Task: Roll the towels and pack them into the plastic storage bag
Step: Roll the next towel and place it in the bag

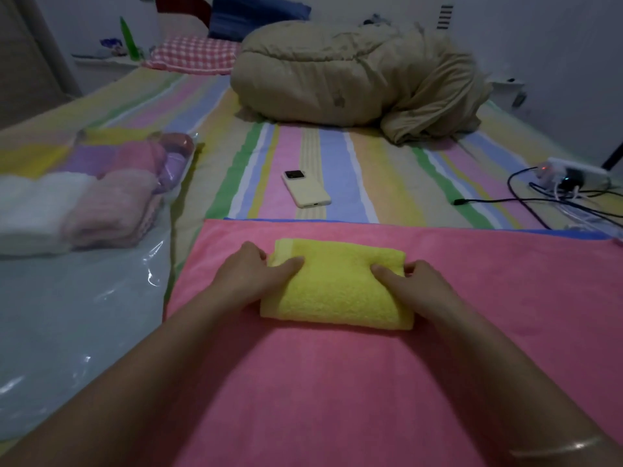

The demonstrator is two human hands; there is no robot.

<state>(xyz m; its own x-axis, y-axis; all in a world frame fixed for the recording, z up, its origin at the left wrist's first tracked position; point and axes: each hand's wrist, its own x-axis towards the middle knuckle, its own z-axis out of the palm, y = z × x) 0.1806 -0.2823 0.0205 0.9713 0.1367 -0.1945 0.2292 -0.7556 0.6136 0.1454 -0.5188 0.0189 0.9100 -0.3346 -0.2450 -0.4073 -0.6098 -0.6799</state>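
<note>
Towel roll (pixel 337 288) (yellow) on pink towel (pixel 337 382), left hand (pixel 246 271) gripping one end, right hand (pixel 418 284) gripping the other

Yellow towel (pixel 337 284), pink towel (pixel 337 382), pastel-striped bedsheet (pixel 337 173), beige duvet (pixel 337 72), red-checked pillow (pixel 192 53)

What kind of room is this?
Probably a bedroom. Everything lies on a striped bedsheet, with a checked pillow at the far end and a bundled beige quilt beside it.
</note>
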